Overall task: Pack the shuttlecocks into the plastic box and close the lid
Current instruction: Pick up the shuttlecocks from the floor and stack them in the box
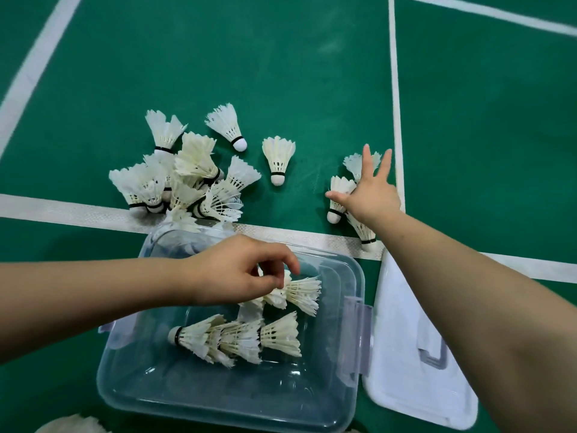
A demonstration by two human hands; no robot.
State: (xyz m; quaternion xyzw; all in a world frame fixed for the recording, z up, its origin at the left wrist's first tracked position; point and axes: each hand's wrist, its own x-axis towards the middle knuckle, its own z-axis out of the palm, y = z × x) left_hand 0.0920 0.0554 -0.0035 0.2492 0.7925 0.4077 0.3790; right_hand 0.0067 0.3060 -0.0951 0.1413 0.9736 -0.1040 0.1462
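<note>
Shuttlecock heap: white feather shuttlecocks (181, 179) piled on the green court floor (281, 73), straddling the horizontal white line (78, 214) and reaching the box's far left corner; their axes point all ways.
Loose shuttlecocks: two lie apart, right of the heap. The far shuttlecock (229, 126) has its cork toward lower right. The near shuttlecock (278, 157) lies lengthwise toward the person, cork nearest. Open floor lies beyond them.
Clear plastic box (218, 392): rectangular and lidless, far rim at the horizontal white line; its near half is bare.
Nested row (237, 337): shuttlecocks stacked inside the box, long axis left to right, cork left, feathers right.
Left hand (237, 270): over the box's far half, fingers curled, thumb and fingertips pinching the cork end of the held shuttlecock (301, 293), whose feathers fan right.
Right hand (371, 195): palm down, fingers spread straight, pressing on a cluster of three shuttlecocks (340, 189) just left of the vertical white line (395, 89); corks toward the person.
White plastic lid (406, 354): flat on the floor, just beside the box's right latch.
</note>
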